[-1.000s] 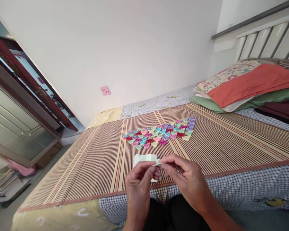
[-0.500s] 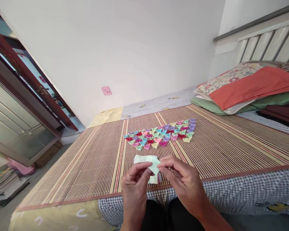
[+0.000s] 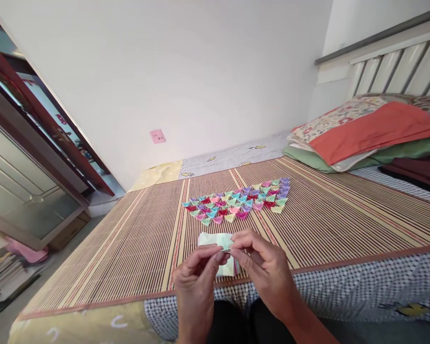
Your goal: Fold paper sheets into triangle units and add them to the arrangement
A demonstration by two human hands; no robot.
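Observation:
Between my fingertips is a small folded piece of pale green paper [image 3: 226, 251], seen nearly edge-on and mostly hidden by the fingers. My left hand [image 3: 198, 270] pinches its left end, and my right hand [image 3: 261, 268] pinches the right end. Just below and behind them lies a stack of paper sheets [image 3: 210, 238], pale green on top, with coloured edges showing at its right side. Farther off, several rows of small folded paper triangles [image 3: 232, 202] in pink, red, yellow, green, blue and purple are laid out.
A striped woven mat [image 3: 136, 243] covers the bed. Folded bedding with an orange-red band [image 3: 372, 136] is piled at the right, by a white slatted headboard [image 3: 397, 69]. A pink note [image 3: 157, 136] is stuck to the wall. A glazed door [image 3: 25, 186] stands at the left.
The pale green paper has turned from showing its flat face to nearly edge-on. Both hands have shifted slightly left, with the fingertips closer together. The stack and triangles stay in place.

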